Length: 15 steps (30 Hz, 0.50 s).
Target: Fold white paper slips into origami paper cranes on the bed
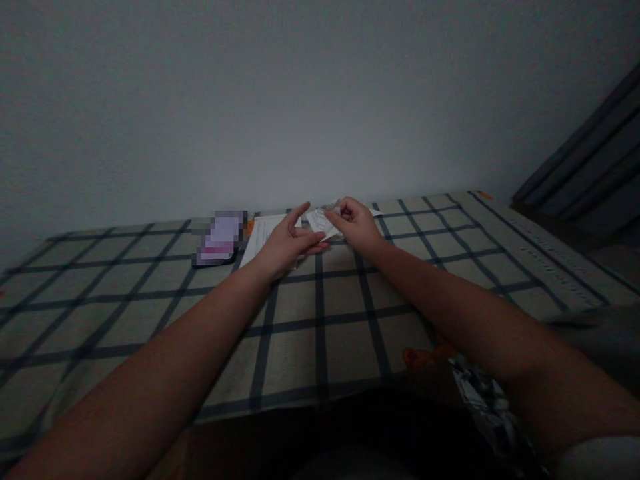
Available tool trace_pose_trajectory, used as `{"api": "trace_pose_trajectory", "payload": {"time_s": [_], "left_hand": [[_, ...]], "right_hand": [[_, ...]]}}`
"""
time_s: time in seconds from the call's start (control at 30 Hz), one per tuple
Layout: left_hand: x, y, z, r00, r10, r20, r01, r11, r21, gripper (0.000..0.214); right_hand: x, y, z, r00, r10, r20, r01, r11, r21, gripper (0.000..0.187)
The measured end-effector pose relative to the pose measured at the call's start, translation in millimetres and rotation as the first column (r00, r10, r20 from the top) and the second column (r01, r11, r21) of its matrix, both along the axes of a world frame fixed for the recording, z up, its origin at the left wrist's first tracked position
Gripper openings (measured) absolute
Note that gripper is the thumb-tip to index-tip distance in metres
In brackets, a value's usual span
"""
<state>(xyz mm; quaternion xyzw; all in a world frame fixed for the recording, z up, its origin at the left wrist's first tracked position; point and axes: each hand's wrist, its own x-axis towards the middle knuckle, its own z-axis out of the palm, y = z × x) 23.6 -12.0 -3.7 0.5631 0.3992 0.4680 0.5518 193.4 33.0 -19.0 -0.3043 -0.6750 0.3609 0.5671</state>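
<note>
A small piece of folded white paper (pixel 320 219) with dark print is held up between both hands, above the far part of the table. My right hand (pixel 362 228) pinches its right side between thumb and fingers. My left hand (pixel 290 245) grips the lower edge with the thumb on top and fingers beneath, its index finger stretched away. Under and beside my left hand lies a flat printed sheet (pixel 259 235). Another white paper corner (pixel 377 213) pokes out behind my right hand.
A phone with a blurred screen (pixel 221 235) lies left of the printed sheet. The checked tablecloth (pixel 295 347) covers the table, which meets a pale wall (pixel 320 120). Dark curtain folds (pixel 590 153) hang at the right. A crinkled, shiny dark-and-white thing (pixel 485 400) is below my right forearm.
</note>
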Motion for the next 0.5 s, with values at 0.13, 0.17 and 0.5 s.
{"api": "trace_pose_trajectory", "payload": {"time_s": [0.13,0.17,0.5], "left_hand": [[0.1,-1.0,-0.7,0.998,-0.057,0.038,0.058,0.998,-0.012,0.089],[-0.2,-1.1,-0.6,0.997,-0.064,0.032,0.065,0.998,-0.009,0.089],[-3.9,-2.2,1.6,0.996,-0.052,-0.070,0.057,0.996,0.071,0.094]], "right_hand": [[1.3,0.0,1.6,1.000,0.000,-0.025,0.000,1.000,0.004,0.035],[1.5,0.2,1.6,1.000,-0.004,-0.019,0.004,1.000,0.000,0.035],[2.1,3.4,-1.3,0.997,0.076,0.012,-0.075,0.996,-0.053,0.037]]}}
